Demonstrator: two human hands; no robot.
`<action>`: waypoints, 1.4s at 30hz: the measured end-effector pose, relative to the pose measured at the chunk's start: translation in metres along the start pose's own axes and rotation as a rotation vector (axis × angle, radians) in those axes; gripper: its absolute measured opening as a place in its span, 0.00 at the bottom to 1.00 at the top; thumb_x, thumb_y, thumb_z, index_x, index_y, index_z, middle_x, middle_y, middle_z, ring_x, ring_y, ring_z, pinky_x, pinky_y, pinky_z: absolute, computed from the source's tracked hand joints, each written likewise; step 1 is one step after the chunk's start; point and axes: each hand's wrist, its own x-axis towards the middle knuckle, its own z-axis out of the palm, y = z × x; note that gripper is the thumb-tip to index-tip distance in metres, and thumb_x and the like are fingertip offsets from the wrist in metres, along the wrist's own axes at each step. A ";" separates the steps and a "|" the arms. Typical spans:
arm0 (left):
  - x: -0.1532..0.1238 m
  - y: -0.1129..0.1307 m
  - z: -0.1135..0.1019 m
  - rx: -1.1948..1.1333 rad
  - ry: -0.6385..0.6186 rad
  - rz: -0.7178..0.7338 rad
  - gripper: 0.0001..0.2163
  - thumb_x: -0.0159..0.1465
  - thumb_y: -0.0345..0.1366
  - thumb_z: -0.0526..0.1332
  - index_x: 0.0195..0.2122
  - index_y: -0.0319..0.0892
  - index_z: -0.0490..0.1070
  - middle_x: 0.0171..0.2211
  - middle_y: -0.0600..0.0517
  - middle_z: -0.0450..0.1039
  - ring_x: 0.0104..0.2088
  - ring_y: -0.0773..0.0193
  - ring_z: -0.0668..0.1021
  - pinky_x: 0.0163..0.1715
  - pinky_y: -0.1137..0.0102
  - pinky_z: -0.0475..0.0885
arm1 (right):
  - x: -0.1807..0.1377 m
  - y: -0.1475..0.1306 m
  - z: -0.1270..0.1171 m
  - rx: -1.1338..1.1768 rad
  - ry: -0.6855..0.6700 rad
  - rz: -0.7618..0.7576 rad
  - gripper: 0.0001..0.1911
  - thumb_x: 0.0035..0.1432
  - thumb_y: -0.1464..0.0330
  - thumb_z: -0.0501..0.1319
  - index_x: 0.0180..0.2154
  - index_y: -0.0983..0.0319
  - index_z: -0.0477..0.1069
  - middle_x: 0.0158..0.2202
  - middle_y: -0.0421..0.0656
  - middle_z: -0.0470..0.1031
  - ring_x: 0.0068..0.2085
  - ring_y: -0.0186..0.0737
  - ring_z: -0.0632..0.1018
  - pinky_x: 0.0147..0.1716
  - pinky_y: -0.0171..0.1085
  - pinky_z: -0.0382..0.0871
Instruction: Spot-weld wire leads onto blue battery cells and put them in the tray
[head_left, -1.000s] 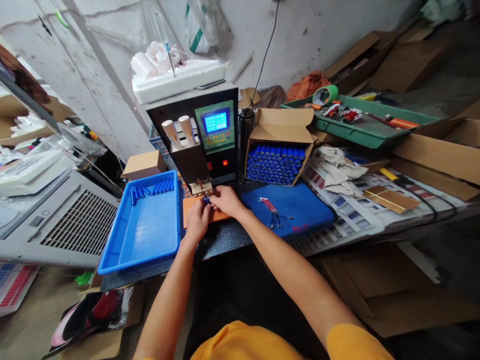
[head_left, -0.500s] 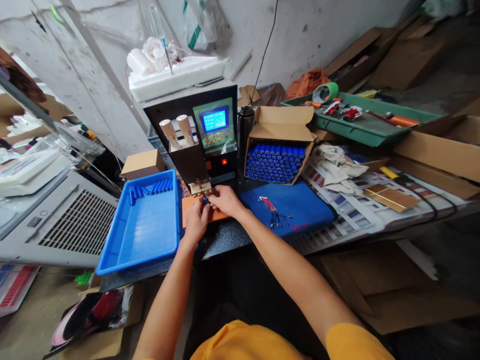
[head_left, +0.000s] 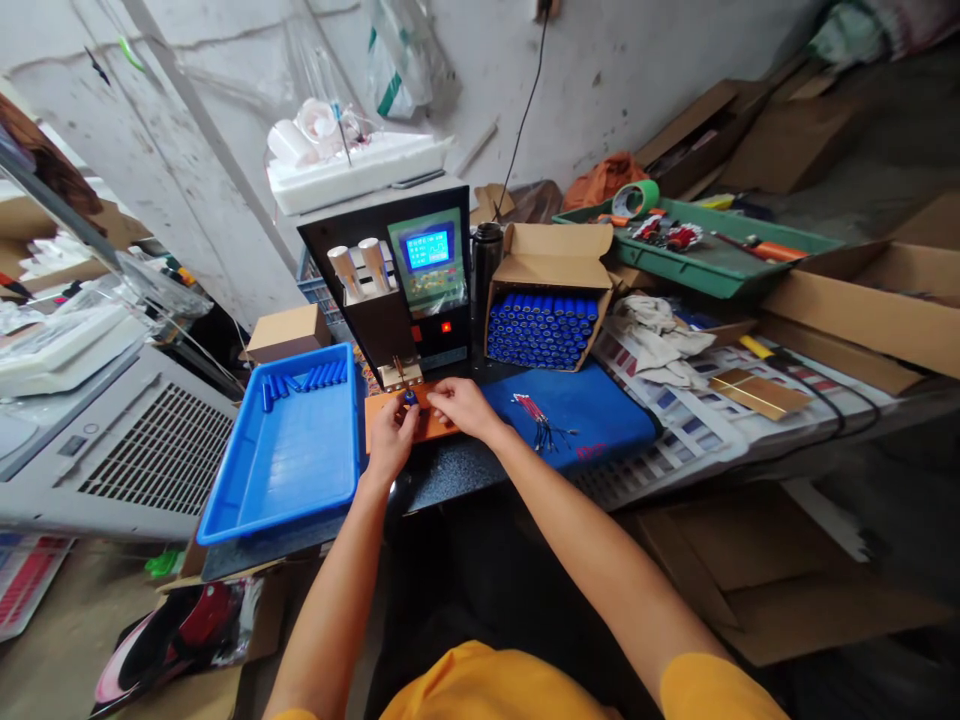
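Observation:
My left hand (head_left: 391, 432) is closed on a blue cylindrical battery cell (head_left: 410, 398), whose end shows just in front of the electrodes of a black spot welder (head_left: 401, 368). Below the cell lies an orange block (head_left: 433, 428). A little to the right, apart from the cell, my right hand (head_left: 463, 405) has its fingers pinched together; whatever is between them is too small to make out. Red and black wire leads (head_left: 541, 425) lie on a blue mat (head_left: 600, 405) to the right. On the left, a blue tray (head_left: 281, 480) holds several blue cells (head_left: 322, 375) along its far end.
An open cardboard box (head_left: 559, 242) full of blue cells stands beside a dark flask (head_left: 487, 255). Farther right are a green tray (head_left: 720, 270) with tape and tools, a white cloth (head_left: 660, 335) and a gold-coloured plate (head_left: 761, 393). A small carton (head_left: 285, 333) stands behind the blue tray.
My right hand has drawn back to the right, away from the cell and the electrodes. My left hand stays at the cell, and the view has shifted slightly.

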 end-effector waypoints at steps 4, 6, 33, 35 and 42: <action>-0.006 -0.001 -0.001 0.079 0.028 0.026 0.10 0.61 0.40 0.60 0.39 0.40 0.73 0.25 0.54 0.71 0.25 0.68 0.72 0.27 0.74 0.67 | -0.010 0.006 -0.030 0.055 0.078 0.006 0.05 0.50 0.69 0.63 0.26 0.64 0.70 0.19 0.37 0.70 0.20 0.30 0.72 0.19 0.28 0.67; -0.011 -0.001 -0.001 0.107 0.019 0.048 0.10 0.61 0.38 0.60 0.41 0.41 0.73 0.29 0.52 0.74 0.29 0.66 0.75 0.31 0.72 0.70 | -0.014 0.011 -0.050 0.081 0.125 0.000 0.08 0.49 0.66 0.64 0.26 0.64 0.70 0.20 0.39 0.71 0.21 0.31 0.73 0.20 0.29 0.69; 0.148 0.061 0.166 0.172 0.018 0.498 0.15 0.65 0.33 0.55 0.52 0.41 0.72 0.51 0.45 0.75 0.54 0.57 0.76 0.58 0.59 0.68 | -0.053 0.099 -0.186 -0.030 0.794 -0.080 0.15 0.53 0.55 0.58 0.27 0.61 0.70 0.22 0.43 0.73 0.24 0.39 0.73 0.23 0.35 0.67; 0.156 0.058 0.169 0.170 -0.034 0.478 0.16 0.65 0.32 0.55 0.53 0.40 0.72 0.52 0.44 0.75 0.54 0.56 0.76 0.58 0.60 0.69 | -0.053 0.100 -0.186 -0.031 0.795 -0.078 0.15 0.53 0.55 0.59 0.27 0.61 0.70 0.22 0.43 0.73 0.24 0.39 0.74 0.24 0.35 0.67; 0.167 0.056 0.171 0.313 -0.206 0.452 0.24 0.61 0.25 0.52 0.60 0.39 0.65 0.61 0.43 0.66 0.63 0.53 0.66 0.63 0.55 0.62 | -0.051 0.107 -0.185 -0.036 0.792 -0.100 0.15 0.53 0.56 0.58 0.28 0.61 0.70 0.22 0.43 0.73 0.23 0.38 0.73 0.24 0.35 0.66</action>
